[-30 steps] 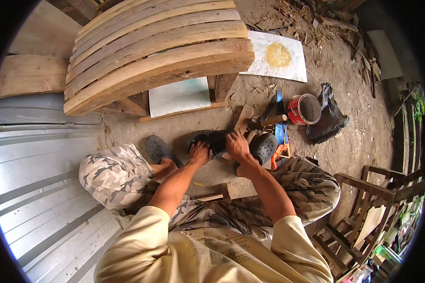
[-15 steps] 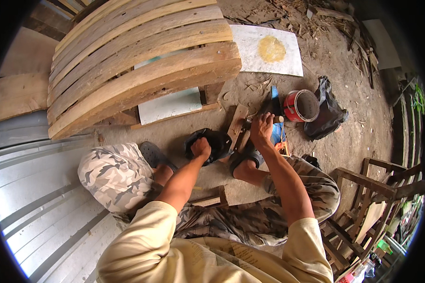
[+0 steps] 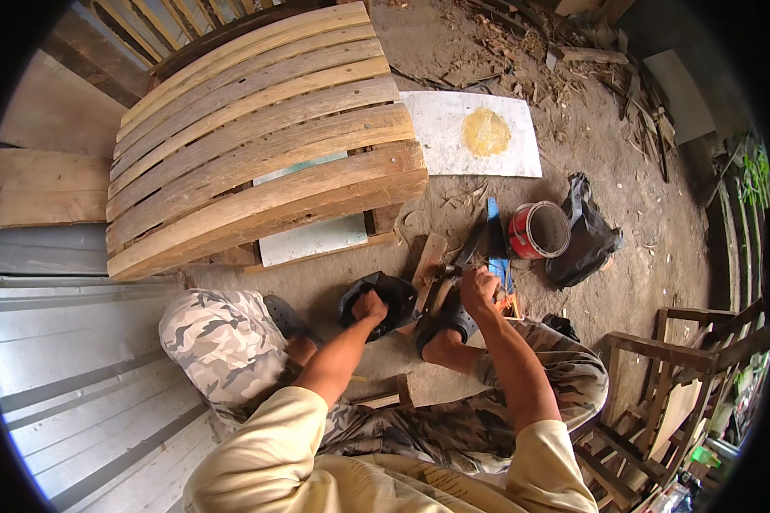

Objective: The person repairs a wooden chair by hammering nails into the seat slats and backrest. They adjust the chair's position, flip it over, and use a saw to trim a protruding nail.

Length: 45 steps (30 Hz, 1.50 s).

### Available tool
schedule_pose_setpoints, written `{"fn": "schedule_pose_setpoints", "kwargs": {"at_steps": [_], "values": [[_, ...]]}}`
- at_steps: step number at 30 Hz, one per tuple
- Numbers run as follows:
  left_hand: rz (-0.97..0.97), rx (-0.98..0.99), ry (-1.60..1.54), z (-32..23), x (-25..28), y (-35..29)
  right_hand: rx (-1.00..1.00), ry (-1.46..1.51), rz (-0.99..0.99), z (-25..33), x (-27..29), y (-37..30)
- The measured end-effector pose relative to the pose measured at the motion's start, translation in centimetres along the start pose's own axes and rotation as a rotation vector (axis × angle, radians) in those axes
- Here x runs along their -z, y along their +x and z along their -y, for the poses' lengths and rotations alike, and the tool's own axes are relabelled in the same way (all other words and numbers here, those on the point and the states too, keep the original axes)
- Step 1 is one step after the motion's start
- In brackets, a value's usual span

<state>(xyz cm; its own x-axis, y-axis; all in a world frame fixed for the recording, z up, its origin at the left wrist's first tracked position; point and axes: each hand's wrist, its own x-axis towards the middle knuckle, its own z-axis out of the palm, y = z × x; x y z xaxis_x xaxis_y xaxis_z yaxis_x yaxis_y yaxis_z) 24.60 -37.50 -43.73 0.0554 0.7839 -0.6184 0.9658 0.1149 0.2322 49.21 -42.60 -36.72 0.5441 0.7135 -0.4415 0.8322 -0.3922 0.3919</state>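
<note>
My left hand (image 3: 369, 306) dips into a black plastic bag (image 3: 394, 295) lying open on the ground between my feet. Its fingers look curled, and whatever they hold is hidden inside the bag. My right hand (image 3: 481, 288) is closed on what looks like a hammer, above my right shoe (image 3: 459, 323). The hammer's metal head (image 3: 452, 269) pokes out left of the fingers, while its handle is mostly covered by the hand. Beside it lie a wooden board (image 3: 430, 259) and a long blue tool (image 3: 493, 224) that I cannot name.
A slatted wooden bench (image 3: 265, 145) stands at the far left. A red tin (image 3: 526, 232) and a crumpled black bag (image 3: 586, 244) are on the dirt right of my hand. A stained white sheet (image 3: 428, 141) lies farther off. A wooden frame (image 3: 659, 350) stands at right.
The view has tilted, so the scene sits lower. My right hand has come closer to me, and the handle end no longer shows past it. My left hand stays in the bag.
</note>
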Motion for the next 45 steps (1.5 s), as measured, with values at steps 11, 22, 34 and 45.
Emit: {"fn": "schedule_pose_setpoints", "kwargs": {"at_steps": [11,22,34,45], "values": [[0.026,0.046,-0.737,1.6,2.0,-1.1,-0.076,0.411,0.047,-4.8,2.3,-1.3],[-0.210,-0.549,-1.229,-5.3,14.3,-12.6,-0.055,1.701,0.195,-10.3,20.7,-6.3],[-0.696,-1.189,-0.515,-13.1,43.1,-17.1,0.281,2.126,-0.077,-7.6,34.6,-12.3],[-0.291,-1.138,-0.523,-13.8,45.0,-13.6,0.230,2.194,-0.031,-7.3,35.1,-11.6]]}}
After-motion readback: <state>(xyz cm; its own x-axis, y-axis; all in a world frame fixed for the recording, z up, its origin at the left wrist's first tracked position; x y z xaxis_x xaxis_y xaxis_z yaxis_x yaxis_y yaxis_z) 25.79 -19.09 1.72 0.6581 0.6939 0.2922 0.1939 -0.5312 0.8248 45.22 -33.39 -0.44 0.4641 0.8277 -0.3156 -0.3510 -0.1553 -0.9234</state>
